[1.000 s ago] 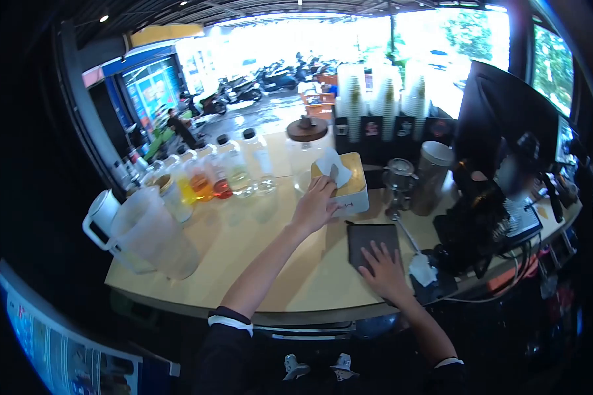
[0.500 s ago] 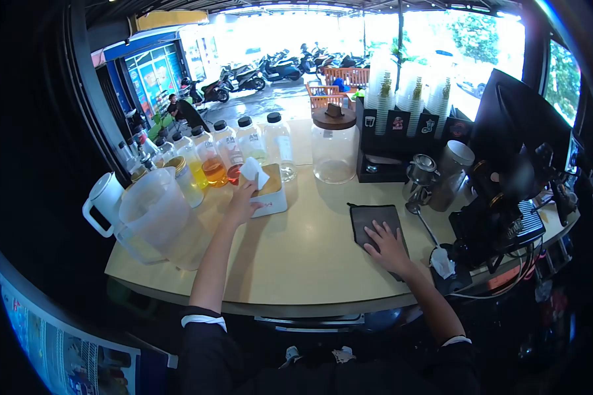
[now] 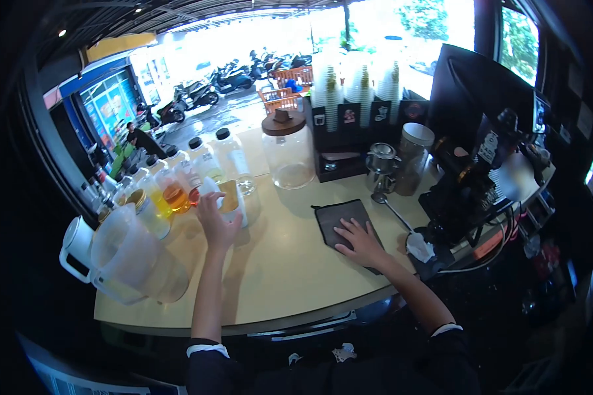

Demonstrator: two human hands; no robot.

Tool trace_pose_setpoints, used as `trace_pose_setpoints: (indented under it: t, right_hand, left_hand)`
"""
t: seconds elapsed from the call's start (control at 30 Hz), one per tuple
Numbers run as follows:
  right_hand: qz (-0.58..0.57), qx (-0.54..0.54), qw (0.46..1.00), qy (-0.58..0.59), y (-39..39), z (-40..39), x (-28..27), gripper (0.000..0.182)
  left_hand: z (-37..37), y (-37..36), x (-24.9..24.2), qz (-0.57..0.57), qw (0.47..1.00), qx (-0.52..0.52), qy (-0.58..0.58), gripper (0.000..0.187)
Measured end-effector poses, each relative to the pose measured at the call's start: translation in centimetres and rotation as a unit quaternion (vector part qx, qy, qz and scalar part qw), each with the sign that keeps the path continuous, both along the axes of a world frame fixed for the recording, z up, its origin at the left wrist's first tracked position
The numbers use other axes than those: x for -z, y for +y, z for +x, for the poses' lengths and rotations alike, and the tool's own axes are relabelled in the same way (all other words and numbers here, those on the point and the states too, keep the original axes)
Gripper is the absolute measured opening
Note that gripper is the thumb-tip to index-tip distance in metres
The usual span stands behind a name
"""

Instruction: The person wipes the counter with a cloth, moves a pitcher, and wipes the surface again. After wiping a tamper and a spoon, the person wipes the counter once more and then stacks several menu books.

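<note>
My left hand (image 3: 219, 222) is at the near left side of a small white box (image 3: 242, 214) with a tan top. Its curled fingers grip a white tissue (image 3: 211, 187), partly hidden behind them. Flat on a folded dark cloth (image 3: 339, 214) rests my right hand (image 3: 362, 243), its fingers spread.
Capped bottles (image 3: 236, 161) with colored liquids and a clear pitcher (image 3: 122, 247) stand left. A wooden-lidded jar (image 3: 290, 158) is at the back, beside a black cup stand (image 3: 342, 168). Right are a metal pot (image 3: 381, 164), a long spoon (image 3: 396, 214) and black equipment (image 3: 448, 204).
The view has turned, so the counter appears tilted and shifted left. My left hand is now closer against the box and covers more of the tissue. My right hand still rests on the cloth.
</note>
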State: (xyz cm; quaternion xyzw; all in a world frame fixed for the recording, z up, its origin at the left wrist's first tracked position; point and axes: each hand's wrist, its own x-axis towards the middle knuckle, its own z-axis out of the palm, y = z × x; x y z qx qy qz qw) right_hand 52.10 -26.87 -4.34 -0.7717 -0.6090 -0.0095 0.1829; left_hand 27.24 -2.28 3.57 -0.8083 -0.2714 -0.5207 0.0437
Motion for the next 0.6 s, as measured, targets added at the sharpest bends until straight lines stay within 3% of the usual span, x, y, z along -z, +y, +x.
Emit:
trace_pose_setpoints:
  t: [0.03, 0.17, 0.23, 0.3, 0.4, 0.47, 0.6]
  right_hand:
    - [0.009, -0.007, 0.999, 0.042, -0.1, 0.2, -0.3, 0.05]
    - [0.116, -0.015, 0.986, 0.118, -1.2, 0.8, -2.3, 0.044]
    - [0.189, -0.027, 0.973, 0.131, -2.3, 0.9, -3.4, 0.04]
    - [0.182, -0.033, 0.976, 0.113, -3.3, 1.2, -3.3, 0.04]
    - [0.165, -0.047, 0.98, 0.098, -5.4, 1.1, -3.8, 0.039]
    - [0.148, -0.059, 0.981, 0.112, -6.8, 1.0, -3.8, 0.04]
    - [0.113, -0.065, 0.982, 0.14, -8.7, 0.9, -3.5, 0.039]
  left_hand:
    - [2.2, -1.0, -0.5, 0.008, 0.998, 0.056, -0.032, 0.04]
    - [12.6, -5.0, -0.5, -0.207, 0.929, 0.306, 0.007, 0.04]
    - [18.5, -6.0, 1.1, -0.211, 0.914, 0.34, 0.062, 0.051]
    - [24.1, -6.8, 3.4, -0.266, 0.887, 0.374, 0.054, 0.065]
    - [31.2, -6.6, 6.9, -0.261, 0.883, 0.387, 0.045, 0.073]
    - [32.3, -8.7, 5.0, -0.319, 0.86, 0.397, 0.044, 0.08]
    - [35.4, -9.3, 6.2, -0.427, 0.824, 0.372, 0.017, 0.088]
